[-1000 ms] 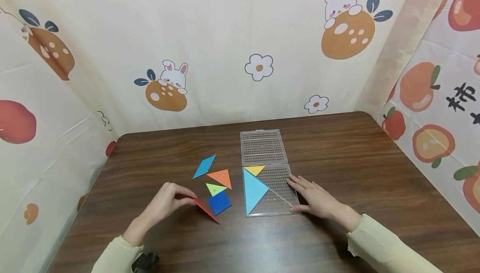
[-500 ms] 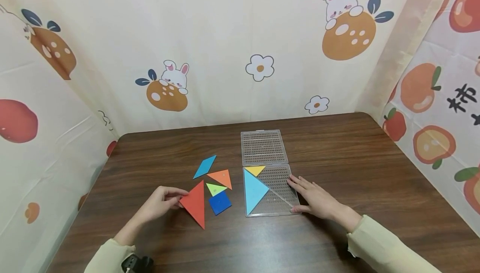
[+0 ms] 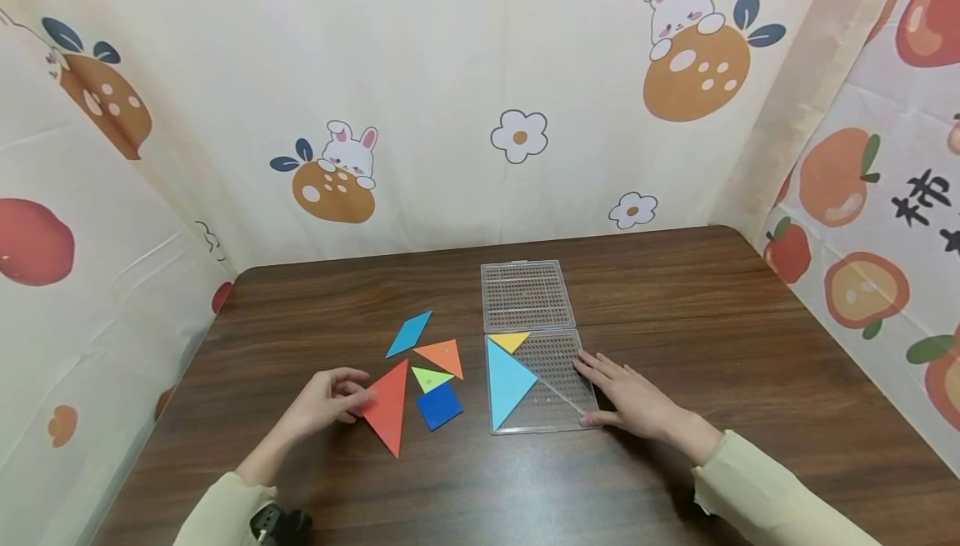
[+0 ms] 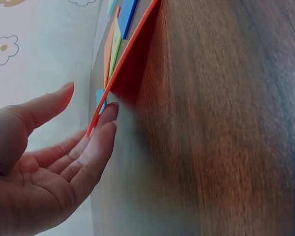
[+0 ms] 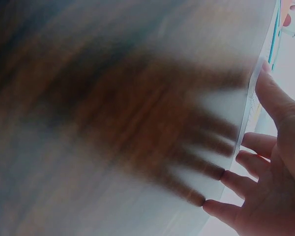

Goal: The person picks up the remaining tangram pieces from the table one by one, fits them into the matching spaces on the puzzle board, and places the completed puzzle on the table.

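A large red triangle (image 3: 388,408) leans at a slant, its left corner on the fingers of my left hand (image 3: 322,400). The left wrist view has the thumb (image 4: 51,105) apart from the red triangle (image 4: 137,49), whose corner rests against the fingers. My right hand (image 3: 626,392) touches the right edge of a clear open plastic case (image 3: 558,356) with spread fingers. Inside the case's near half lie a large light-blue triangle (image 3: 508,385) and a small yellow triangle (image 3: 509,340). The right wrist view shows the right fingertips (image 5: 226,177) at the tabletop beside the case.
Left of the case lie a blue parallelogram (image 3: 409,334), an orange triangle (image 3: 444,357), a green triangle (image 3: 431,378) and a dark-blue square (image 3: 439,406). The case's lid half (image 3: 527,296) lies folded back. A printed curtain (image 3: 450,46) surrounds the wooden table (image 3: 675,304).
The red triangle has turned from edge-on to showing its broad face, and shifted left with my left hand. Its left thumb has since come away. My right hand stays put.
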The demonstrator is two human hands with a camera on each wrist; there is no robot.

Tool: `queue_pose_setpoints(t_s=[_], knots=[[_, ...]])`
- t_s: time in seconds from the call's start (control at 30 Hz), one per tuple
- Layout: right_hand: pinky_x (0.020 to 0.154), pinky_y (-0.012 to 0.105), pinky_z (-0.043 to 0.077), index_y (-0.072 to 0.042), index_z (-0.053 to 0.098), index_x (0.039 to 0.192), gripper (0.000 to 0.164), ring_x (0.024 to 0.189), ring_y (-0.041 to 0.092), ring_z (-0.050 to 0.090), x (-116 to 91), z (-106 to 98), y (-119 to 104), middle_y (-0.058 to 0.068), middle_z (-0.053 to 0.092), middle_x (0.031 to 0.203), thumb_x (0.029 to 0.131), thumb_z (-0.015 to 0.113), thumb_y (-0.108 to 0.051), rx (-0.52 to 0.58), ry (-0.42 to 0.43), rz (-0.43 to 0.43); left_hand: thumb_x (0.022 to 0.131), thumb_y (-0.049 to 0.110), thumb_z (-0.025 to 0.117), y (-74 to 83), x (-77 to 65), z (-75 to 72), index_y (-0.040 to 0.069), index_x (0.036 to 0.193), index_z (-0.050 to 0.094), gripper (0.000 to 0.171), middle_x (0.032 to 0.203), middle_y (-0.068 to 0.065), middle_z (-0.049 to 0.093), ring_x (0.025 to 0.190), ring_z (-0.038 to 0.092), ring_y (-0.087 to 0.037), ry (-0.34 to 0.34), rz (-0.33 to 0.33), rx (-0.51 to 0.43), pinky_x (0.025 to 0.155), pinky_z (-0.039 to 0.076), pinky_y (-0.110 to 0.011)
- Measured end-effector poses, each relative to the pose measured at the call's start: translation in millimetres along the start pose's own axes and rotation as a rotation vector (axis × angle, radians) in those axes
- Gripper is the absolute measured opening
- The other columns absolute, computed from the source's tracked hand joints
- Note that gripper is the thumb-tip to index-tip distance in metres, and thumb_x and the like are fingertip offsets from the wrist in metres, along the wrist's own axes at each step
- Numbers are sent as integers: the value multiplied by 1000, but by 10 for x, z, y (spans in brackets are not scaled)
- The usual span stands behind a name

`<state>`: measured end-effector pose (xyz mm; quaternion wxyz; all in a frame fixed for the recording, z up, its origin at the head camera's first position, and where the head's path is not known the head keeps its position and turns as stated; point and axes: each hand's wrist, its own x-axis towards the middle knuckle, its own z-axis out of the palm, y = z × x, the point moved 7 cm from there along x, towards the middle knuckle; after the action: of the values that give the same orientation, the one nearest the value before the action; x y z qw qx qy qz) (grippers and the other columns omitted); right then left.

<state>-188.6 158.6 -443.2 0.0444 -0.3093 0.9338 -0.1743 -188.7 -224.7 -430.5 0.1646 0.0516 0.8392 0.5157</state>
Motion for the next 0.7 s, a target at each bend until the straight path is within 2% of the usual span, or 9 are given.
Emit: queue_pose_setpoints(t_s=[0.17,0.3,0.5,0.7], knots=[[88,61,29,1,38,132,76,122,41,31,2,7,5,19,32,137,77,61,-47,-5,-1,0,73,22,73,-26,7,-31,-15,110,51,57,78,-9,62,69,60,-21,60,-92,53,64,51,-31],[88,60,29,0,38,132,76,122,40,30,4,11,5,19,32,138,77,61,-47,-3,-2,1,66,22,78,-32,11,-58,-11,105,58,55,76,-6,62,69,57,-16,104,-146,121,63,47,-27],[89,61,29,0,38,132,76,123,40,30,2,1,-4,19,32,137,77,61,-46,5,-6,4,67,12,77,-5,31,-56,-11,100,60,43,77,-8,64,70,59,-16,116,-107,98,62,48,-26],[88,61,29,0,37,132,75,123,40,30,5,-4,-12,19,32,137,77,61,-46,9,-13,7,69,7,74,15,34,-65,-13,100,59,39,77,-10,63,68,60,-17,164,-88,43,61,50,-29]])
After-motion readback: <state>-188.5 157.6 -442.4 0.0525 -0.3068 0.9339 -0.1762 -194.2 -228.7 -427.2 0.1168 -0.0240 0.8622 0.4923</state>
